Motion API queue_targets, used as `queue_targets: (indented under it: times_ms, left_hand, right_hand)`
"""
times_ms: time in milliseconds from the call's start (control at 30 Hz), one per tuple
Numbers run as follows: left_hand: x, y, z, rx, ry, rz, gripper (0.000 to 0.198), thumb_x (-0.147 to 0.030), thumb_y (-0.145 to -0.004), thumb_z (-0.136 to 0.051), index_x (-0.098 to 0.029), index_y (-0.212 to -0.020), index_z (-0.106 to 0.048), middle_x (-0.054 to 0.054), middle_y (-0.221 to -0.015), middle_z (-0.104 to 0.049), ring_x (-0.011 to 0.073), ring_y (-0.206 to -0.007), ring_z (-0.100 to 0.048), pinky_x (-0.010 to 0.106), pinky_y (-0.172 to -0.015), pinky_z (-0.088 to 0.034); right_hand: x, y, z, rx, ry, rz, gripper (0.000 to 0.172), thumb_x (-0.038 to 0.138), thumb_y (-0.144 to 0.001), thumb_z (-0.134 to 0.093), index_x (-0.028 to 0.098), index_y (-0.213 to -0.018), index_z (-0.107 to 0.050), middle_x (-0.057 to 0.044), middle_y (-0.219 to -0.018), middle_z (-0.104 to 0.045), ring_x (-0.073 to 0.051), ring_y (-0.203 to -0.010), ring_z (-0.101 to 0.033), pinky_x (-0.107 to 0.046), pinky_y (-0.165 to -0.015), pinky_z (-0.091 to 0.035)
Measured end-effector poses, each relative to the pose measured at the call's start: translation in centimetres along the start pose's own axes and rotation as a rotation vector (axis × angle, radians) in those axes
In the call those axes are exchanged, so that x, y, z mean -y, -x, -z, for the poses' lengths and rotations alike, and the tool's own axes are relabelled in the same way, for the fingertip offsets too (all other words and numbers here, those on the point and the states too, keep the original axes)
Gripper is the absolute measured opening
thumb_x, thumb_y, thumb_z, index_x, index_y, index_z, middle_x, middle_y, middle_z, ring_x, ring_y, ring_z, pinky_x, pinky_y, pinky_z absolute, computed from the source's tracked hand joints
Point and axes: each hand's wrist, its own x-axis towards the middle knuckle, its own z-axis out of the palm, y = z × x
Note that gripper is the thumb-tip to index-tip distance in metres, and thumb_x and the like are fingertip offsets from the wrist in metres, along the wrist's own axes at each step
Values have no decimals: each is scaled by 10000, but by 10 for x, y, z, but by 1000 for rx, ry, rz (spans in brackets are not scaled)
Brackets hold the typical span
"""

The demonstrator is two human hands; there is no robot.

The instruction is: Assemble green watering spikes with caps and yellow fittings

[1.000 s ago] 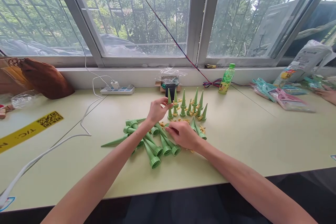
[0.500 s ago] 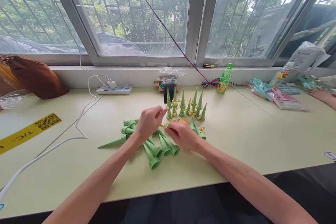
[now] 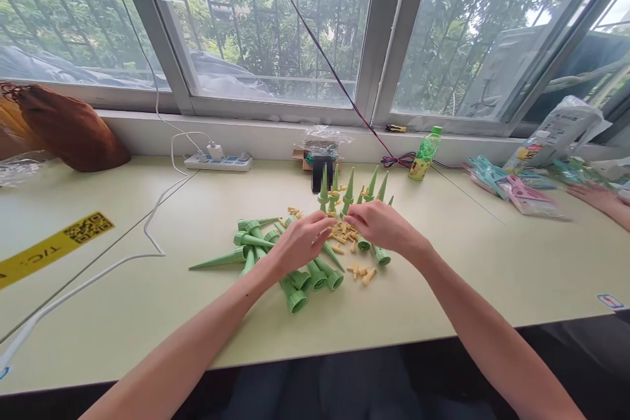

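My left hand [image 3: 306, 237] is over the right side of a pile of green plastic watering spikes [image 3: 253, 239], fingers bent and pressed together. What it holds, if anything, is hidden. My right hand [image 3: 378, 223] has its thumb and fingers pinched just in front of several upright watering spikes [image 3: 348, 191], and I cannot make out anything in the pinch. Between and below the hands, small yellow valve pieces [image 3: 344, 234] lie scattered. A few more yellow pieces [image 3: 363, 272] rest nearer the front. One loose spike [image 3: 382, 256] lies under my right hand, its threaded opening toward me.
Behind the upright spikes stand a black object [image 3: 323, 175] and a small open box [image 3: 315, 149]. A green-capped bottle [image 3: 425, 154] is at the back right, with packaged pink and blue items [image 3: 529, 193] beyond. A power strip [image 3: 219, 163] sits back left. Another person's hand [image 3: 598, 198] rests far right.
My right hand has moved right and up toward the upright spikes, uncovering yellow pieces. My left hand has come lower and slightly right. The camera view has shifted a little.
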Motion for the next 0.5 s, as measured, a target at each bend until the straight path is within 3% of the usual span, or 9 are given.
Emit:
queue_targets:
  times_ms: [133,200,333,433,500]
  left_hand:
    - [0,0,-4,-2,-1,19,237,-207,-961,-435,-191,-1048,-654,70,-937,-631,141,-705,-581,257,-652,-443]
    - [-1,0,-5,-8,2,18,248,-205,-959,-423,-186,-1009,-665,68,-907,-626,128,-653,-557,253,-615,-431]
    - [-3,-1,-6,-8,27,-2,259,-191,-949,-416,-182,-955,-674,66,-872,-621,128,-642,-558,249,-596,-426]
    - [-4,-2,-7,-1,45,-8,247,-176,-942,-426,-189,-941,-674,67,-886,-631,138,-665,-578,255,-605,-425]
    - [-3,-2,-8,2,46,-5,237,-169,-938,-434,-192,-936,-670,65,-896,-636,145,-685,-590,258,-618,-425]
  right_hand:
    - [-10,17,11,163,190,-176,349,215,-943,-456,189,-597,-497,-9,-552,-450,-114,-480,-336,-278,-517,-218]
    - [-16,30,10,201,219,-238,338,221,-951,-433,202,-643,-570,-20,-551,-481,-131,-488,-407,-280,-530,-239]
    - [-29,54,8,208,232,-307,310,246,-976,-389,257,-1030,-694,-63,-765,-663,-184,-684,-598,-266,-603,-324]
    - [-36,63,6,267,244,-356,387,259,-989,-355,262,-1269,-623,-103,-973,-708,-218,-841,-643,-269,-639,-352]
    - [-39,64,3,317,243,-370,423,263,-990,-338,267,-1343,-573,-114,-1005,-706,-230,-874,-649,-271,-646,-358]
